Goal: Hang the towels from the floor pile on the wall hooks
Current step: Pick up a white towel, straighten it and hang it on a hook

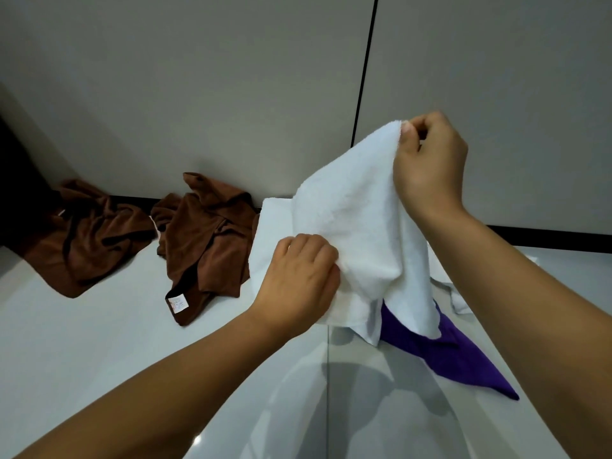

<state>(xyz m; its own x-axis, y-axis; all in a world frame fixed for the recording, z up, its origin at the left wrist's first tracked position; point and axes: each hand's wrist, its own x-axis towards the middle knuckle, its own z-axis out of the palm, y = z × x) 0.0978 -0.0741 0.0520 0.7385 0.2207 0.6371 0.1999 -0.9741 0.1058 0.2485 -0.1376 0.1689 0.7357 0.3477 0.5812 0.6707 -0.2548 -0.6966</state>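
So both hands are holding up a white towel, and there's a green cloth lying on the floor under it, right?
Nearly. Both the left hand and the right hand do hold up the white towel, but the head view shows that the cloth lying on the floor under it is purple, not green.

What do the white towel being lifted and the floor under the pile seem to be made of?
White towel: looks like soft terry, probably cotton; its surface is fuzzy and matte and it drapes in thick folds. Floor: looks like glossy pale tile or polished stone; it reflects light and shapes and shows a straight joint line.
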